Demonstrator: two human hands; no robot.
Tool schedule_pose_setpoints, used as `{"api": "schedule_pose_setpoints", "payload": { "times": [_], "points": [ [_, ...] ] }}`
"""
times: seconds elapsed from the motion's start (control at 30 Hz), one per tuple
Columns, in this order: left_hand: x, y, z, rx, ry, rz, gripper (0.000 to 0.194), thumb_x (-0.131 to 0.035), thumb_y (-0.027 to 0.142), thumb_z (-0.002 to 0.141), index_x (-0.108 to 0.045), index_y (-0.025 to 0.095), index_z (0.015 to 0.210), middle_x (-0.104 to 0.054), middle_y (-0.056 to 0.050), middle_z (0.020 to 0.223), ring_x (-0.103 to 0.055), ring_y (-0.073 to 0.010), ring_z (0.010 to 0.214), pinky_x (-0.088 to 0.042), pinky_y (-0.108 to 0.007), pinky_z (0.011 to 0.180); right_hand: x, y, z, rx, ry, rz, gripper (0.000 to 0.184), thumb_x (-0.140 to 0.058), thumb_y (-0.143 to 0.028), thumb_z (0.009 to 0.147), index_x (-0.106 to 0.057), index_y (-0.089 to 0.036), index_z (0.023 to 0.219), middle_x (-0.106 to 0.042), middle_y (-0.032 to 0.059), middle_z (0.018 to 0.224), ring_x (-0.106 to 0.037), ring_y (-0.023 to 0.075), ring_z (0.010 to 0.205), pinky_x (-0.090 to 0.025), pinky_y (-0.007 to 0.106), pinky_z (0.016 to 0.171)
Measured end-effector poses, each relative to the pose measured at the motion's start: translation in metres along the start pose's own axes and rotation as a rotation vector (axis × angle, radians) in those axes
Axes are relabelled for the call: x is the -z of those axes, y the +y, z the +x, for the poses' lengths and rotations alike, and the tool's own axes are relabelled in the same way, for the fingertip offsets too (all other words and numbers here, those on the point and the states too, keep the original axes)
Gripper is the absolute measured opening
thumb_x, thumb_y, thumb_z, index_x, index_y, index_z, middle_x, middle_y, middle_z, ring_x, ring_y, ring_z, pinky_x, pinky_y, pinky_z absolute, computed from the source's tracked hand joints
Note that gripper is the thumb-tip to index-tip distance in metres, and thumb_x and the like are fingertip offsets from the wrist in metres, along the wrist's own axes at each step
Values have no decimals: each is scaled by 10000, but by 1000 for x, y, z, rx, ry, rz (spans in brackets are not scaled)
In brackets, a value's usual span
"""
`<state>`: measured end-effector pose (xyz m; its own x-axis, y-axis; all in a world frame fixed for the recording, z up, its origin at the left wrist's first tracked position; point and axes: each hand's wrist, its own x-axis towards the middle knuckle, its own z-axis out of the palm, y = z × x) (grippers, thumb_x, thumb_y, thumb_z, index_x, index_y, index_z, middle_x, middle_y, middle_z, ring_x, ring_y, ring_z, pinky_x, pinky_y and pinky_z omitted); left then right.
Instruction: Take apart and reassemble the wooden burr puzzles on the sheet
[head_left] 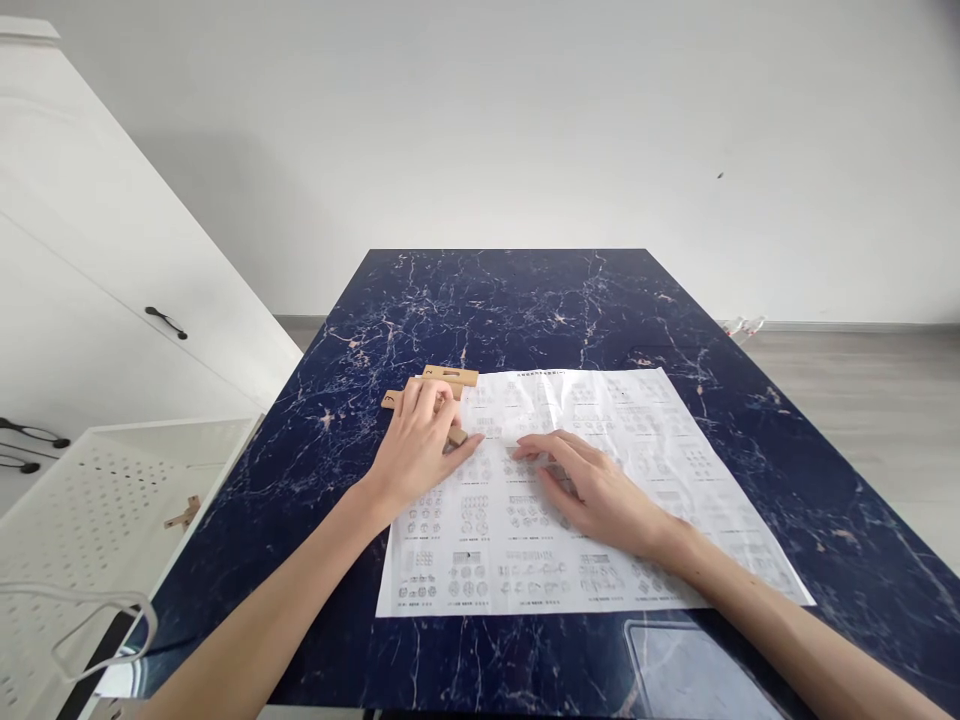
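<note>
My left hand [416, 445] is curled over several light-brown wooden pieces at the upper left of the printed sheet. A small wooden block [457, 437] shows between its bent fingers and thumb; the fingers hide the rest. Beyond the fingertips lies a notched wooden piece [452, 375] marked with a number, and another marked end [390, 399] pokes out left of the hand. My right hand [596, 492] rests on the white sheet of paper [600, 590], fingers loosely bent and apart, holding nothing. Rows of small line drawings cover the creased sheet.
The dark blue marbled table [480, 310] reaches towards a white wall. A clear flat tray or lid [697, 670] lies at the near edge. On the left are a white cabinet [135, 230] and a perforated white shelf [135, 480] bearing a small wooden piece [183, 513] and a white cable [82, 597].
</note>
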<state>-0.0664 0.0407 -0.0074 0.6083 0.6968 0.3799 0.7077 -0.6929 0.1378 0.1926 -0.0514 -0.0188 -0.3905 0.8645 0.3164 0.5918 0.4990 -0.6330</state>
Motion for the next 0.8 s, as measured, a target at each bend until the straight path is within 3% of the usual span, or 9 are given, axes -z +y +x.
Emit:
{"api": "schedule_pose_setpoints", "payload": {
  "times": [0.33,0.57,0.63,0.8],
  "points": [
    [-2,0,-1,47,67,77,141,-559,203,965,-589,216,827,-648,-146,1146,-581,-350,1124,-516,-536,953,2,1,0,5,-19,-6,351,-489,-101,1048,-563,-273,1345,-742,102,1225,-731,278,1109,-631,493,939],
    [-4,-3,-1,102,123,113,77,-532,187,976,-596,199,1019,-680,-150,1146,-611,-359,1134,-507,-541,972,2,2,0,39,-18,-30,356,-473,-99,1058,-549,-263,1365,-748,104,1195,-726,286,1097,-618,495,928],
    [-6,-4,-2,126,144,131,155,-570,259,987,-592,182,1120,-681,-178,1216,-610,-384,1192,-498,-569,1025,2,2,0,47,-18,-37,355,-473,-104,1058,-545,-261,1369,-749,106,1191,-726,290,1092,-618,501,926],
    [-14,-9,-6,244,126,202,656,-595,564,1000,-476,81,1428,-591,-309,1468,-543,-484,1400,-379,-695,1202,2,4,0,51,-20,-48,367,-472,-95,1051,-539,-262,1371,-747,105,1209,-719,294,1113,-616,506,937]
  ]
}}
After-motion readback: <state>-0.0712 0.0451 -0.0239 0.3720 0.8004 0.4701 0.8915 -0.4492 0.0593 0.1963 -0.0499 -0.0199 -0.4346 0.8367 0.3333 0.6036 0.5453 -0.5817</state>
